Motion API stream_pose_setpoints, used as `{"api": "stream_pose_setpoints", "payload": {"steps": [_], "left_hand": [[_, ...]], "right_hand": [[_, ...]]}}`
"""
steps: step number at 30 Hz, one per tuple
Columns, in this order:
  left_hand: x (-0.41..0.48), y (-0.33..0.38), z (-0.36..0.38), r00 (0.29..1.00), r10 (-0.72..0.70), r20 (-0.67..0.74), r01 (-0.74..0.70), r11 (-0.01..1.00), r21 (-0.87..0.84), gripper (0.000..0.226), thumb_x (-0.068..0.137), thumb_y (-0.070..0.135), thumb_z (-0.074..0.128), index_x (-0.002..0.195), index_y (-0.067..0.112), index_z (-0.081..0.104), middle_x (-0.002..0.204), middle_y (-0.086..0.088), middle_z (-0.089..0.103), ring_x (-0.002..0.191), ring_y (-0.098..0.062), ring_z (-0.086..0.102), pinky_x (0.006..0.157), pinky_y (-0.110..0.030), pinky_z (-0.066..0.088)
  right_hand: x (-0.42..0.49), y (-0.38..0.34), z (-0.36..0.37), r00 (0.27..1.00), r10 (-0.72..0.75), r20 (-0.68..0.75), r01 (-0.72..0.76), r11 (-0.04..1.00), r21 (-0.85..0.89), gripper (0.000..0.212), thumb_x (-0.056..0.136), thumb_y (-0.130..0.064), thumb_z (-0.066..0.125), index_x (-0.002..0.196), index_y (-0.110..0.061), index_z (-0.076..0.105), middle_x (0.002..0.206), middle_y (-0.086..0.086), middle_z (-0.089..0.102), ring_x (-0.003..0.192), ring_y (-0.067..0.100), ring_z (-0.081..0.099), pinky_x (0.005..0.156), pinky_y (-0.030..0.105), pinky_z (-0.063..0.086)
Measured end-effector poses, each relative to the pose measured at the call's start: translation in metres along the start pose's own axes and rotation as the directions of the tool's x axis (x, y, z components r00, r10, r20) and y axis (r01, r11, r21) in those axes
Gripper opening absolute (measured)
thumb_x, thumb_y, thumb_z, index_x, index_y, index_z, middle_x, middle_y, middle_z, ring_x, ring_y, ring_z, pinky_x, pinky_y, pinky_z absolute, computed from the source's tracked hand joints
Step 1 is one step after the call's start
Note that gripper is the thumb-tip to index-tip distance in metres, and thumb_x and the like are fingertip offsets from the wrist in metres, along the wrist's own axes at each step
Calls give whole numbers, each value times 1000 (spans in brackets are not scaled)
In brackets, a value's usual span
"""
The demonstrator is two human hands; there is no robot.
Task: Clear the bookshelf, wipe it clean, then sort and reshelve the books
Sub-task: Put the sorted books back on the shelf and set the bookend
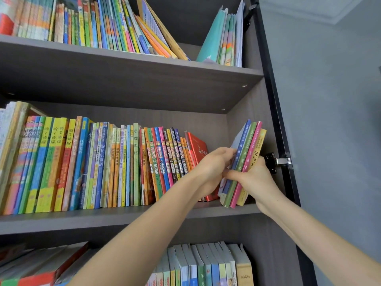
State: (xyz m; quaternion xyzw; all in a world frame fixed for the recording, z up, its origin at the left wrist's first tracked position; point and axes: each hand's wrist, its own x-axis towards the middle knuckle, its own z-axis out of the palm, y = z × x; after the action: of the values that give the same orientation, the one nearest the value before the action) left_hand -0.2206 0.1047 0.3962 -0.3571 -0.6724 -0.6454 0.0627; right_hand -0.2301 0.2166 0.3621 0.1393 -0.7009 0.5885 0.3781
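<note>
A small stack of thin paperbacks (246, 153) with blue, green, pink and yellow spines stands tilted at the right end of the middle shelf (123, 218). My right hand (254, 178) grips the stack from the right and below, thumb across the spines. From the left, my left hand (214, 166) has its fingers curled on the stack's left face. A red book (198, 149) leans just behind my left hand. To the left, a long row of colourful books (92, 166) stands upright on the same shelf.
The upper shelf (144, 65) carries leaning picture books and teal folders (222, 38) at its right end. Below, more books (206, 267) fill the bottom shelf. A door hinge (277, 162) sits on the dark cabinet side beside my right hand. A grey wall lies to the right.
</note>
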Motion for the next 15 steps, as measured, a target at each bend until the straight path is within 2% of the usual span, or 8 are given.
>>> {"api": "stream_pose_setpoints", "payload": {"steps": [2, 4, 5, 7, 8, 11, 13, 15], "left_hand": [[2, -2, -7, 999, 34, 38, -39, 991, 130, 29, 103, 17, 37, 126, 9, 54, 118, -5, 63, 109, -16, 60, 92, -28, 49], [8, -2, -18, 991, 125, -43, -99, 920, 379, 27, 100, 12, 44, 119, 9, 62, 119, -3, 64, 112, -15, 58, 94, -28, 45], [10, -1, -26, 976, 193, -104, -109, 838, 534, 26, 98, 10, 46, 116, 9, 65, 118, -2, 64, 111, -14, 57, 91, -26, 43], [14, -3, -44, 919, 361, -162, -66, 542, 838, 28, 94, 6, 47, 113, 11, 67, 117, -2, 65, 110, -16, 57, 88, -25, 43], [14, -6, -53, 890, 424, -167, -15, 393, 919, 28, 91, 4, 48, 110, 10, 68, 115, -4, 65, 108, -19, 58, 88, -28, 46], [11, -17, -75, 836, 499, -228, 175, 151, 973, 19, 85, 5, 51, 98, 5, 66, 102, -9, 61, 99, -27, 58, 82, -35, 50], [9, -20, -87, 818, 526, -233, 261, 22, 965, 19, 89, 15, 52, 104, 8, 62, 106, -9, 58, 102, -27, 53, 87, -35, 47], [10, -17, -99, 775, 598, -205, 291, -51, 955, 22, 92, 21, 49, 108, 9, 61, 109, -8, 57, 103, -25, 49, 90, -33, 42]], "right_hand": [[4, -3, 4, 996, 17, -91, -18, 1000, -7, 68, 74, -14, 79, 128, -13, 38, 113, 4, 59, 98, 19, 63, 78, 36, 56], [10, -6, 8, 995, -2, -97, -3, 999, -52, 60, 74, -10, 77, 121, -13, 39, 112, 6, 59, 98, 21, 62, 80, 37, 55], [13, -7, 11, 996, -17, -89, 10, 997, -79, 57, 75, -9, 76, 117, -13, 39, 113, 6, 58, 98, 21, 61, 82, 37, 54], [18, -5, 18, 997, -39, -65, 30, 991, -132, 53, 77, -10, 74, 115, -14, 37, 114, 6, 56, 102, 22, 60, 85, 38, 53], [21, -3, 22, 998, -42, -45, 34, 987, -154, 53, 79, -11, 73, 117, -14, 37, 115, 6, 56, 104, 22, 59, 86, 38, 54], [30, 7, 32, 998, -21, 66, 32, 986, -166, 56, 81, -11, 71, 126, -14, 37, 119, 4, 55, 108, 21, 58, 91, 42, 53], [37, 11, 35, 985, 20, 170, 3, 991, -134, 57, 83, -10, 69, 130, -17, 37, 121, 4, 55, 109, 20, 58, 93, 44, 52], [40, 14, 40, 964, 51, 261, -18, 992, -128, 57, 83, -9, 69, 130, -18, 38, 117, 3, 57, 105, 18, 60, 92, 42, 53]]}}
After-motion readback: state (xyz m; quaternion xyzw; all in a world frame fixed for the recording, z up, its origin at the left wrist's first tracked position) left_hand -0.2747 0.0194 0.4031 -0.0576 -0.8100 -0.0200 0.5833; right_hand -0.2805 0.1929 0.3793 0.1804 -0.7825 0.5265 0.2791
